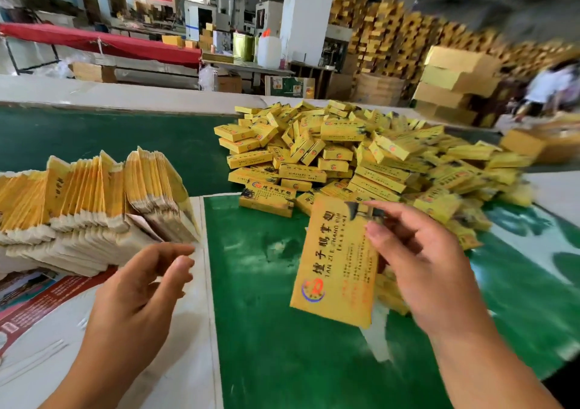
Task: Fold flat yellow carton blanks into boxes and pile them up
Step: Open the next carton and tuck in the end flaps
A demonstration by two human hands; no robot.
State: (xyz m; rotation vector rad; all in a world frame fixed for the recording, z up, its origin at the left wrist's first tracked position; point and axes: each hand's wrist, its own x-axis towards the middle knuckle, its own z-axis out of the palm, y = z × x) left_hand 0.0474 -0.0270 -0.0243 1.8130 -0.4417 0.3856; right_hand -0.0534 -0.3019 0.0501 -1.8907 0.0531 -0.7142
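Centre right of the frame, one flat yellow carton blank hangs above the green table, pinched along its right edge by the right hand, thumb on the printed face and fingers curled behind. It looks unopened, so this box has yet to be formed. The left hand, lower left, holds nothing; its fingers are loosely bent and slightly apart, tips just beside the stack of blanks. That stack fills the left edge and runs out of frame, so plenty is left to fold. Upper centre, the heap of folded boxes is already large, a good share done by my reckoning. Its right side smears into motion blur; how many boxes, I can't say. The blank's lower flap is blurred too.
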